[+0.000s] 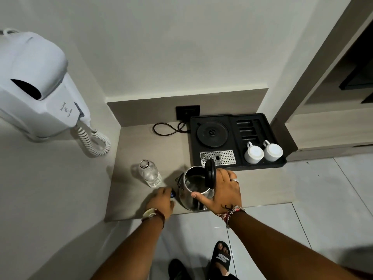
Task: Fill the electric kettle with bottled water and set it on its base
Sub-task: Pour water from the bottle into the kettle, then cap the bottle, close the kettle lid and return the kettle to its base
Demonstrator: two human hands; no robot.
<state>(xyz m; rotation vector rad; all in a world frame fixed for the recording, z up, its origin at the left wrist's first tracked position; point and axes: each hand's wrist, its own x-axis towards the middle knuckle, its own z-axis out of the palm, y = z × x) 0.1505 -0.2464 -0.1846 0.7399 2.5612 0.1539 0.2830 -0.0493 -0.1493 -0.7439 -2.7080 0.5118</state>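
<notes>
A steel electric kettle (190, 185) stands on the beige counter (141, 150) near its front edge, with its black lid (210, 173) flipped up. My right hand (223, 191) wraps the kettle's handle side. A clear plastic water bottle (149, 173) stands uncapped just left of the kettle. My left hand (161, 202) rests on the counter in front of the bottle, fingers closed on a small blue bottle cap (173, 193). The round black kettle base (212, 133) sits bare in the black tray (260, 165) behind.
Two upside-down white cups (254, 154) (272, 152) stand on the tray's right side, with a perforated metal drip grid (222, 157) in front of the base. A black cord (167, 129) loops to a wall socket (187, 112). A white wall hairdryer (38, 87) hangs at left.
</notes>
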